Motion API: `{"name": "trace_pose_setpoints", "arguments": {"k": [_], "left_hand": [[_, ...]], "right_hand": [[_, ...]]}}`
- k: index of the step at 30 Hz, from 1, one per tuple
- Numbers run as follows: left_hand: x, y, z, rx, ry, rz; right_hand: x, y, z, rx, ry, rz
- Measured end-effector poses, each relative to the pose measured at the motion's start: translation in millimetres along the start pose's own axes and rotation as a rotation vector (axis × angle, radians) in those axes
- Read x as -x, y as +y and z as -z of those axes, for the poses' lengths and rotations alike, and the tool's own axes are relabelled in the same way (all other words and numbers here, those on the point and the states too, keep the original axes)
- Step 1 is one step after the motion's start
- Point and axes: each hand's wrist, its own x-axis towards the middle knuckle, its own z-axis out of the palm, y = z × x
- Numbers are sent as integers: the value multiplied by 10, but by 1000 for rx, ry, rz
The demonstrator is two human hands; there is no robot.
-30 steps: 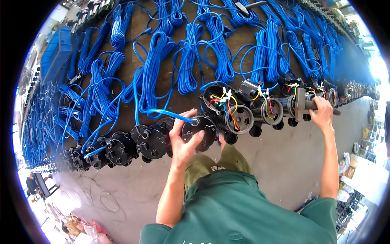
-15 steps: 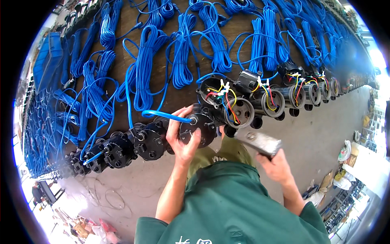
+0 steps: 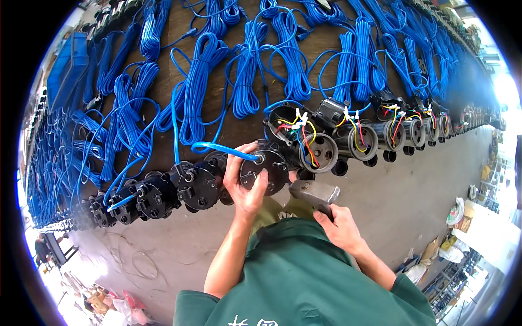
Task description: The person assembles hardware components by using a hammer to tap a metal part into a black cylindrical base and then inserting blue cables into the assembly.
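My left hand (image 3: 246, 187) is wrapped round a black round end cap (image 3: 265, 173) of a cylindrical motor housing, thumb on its face and fingers over its far side. A blue cable (image 3: 225, 150) comes out of this cap and loops to the left. Just right of the cap, my right hand (image 3: 341, 227) grips a hammer (image 3: 315, 193) with a blocky grey metal head. The head is close to the cap; whether they touch I cannot tell. An open motor housing (image 3: 318, 153) with coloured wires stands beside the cap.
Several capped black housings (image 3: 198, 186) line the table edge to the left. More open housings with loose wires (image 3: 361, 140) run to the right. Bundled blue cables (image 3: 201, 87) cover the brown tabletop (image 3: 179, 54). A blue bin (image 3: 68, 65) stands far left.
My right hand has brought the hammer left, closer to the cap. My left hand keeps its hold on the cap. The view has shifted slightly.
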Motion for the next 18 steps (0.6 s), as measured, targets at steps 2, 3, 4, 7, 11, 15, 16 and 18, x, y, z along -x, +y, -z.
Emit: {"name": "trace_pose_setpoints", "arguments": {"k": [2, 3, 4, 7, 11, 15, 16, 18], "left_hand": [[16, -25, 27, 49, -12, -13], [21, -31, 39, 72, -17, -21], [19, -23, 45, 93, -26, -9], [27, 14, 42, 135, -31, 21], [19, 18, 48, 98, -49, 7], [50, -85, 44, 70, -4, -88], [77, -96, 55, 71, 10, -118], [144, -78, 99, -20, -25, -255]], "right_hand": [[18, -196, 129, 37, -32, -38], [71, -328, 202, -18, -22, 31], [138, -479, 270, -71, -9, 97], [263, -683, 419, 178, 118, 553], [-159, -722, 104, 267, 34, 171], [1, -961, 285, 199, -81, 114], [82, -1084, 305, 148, -101, 103], [290, -1351, 354, 71, -65, 232]]}}
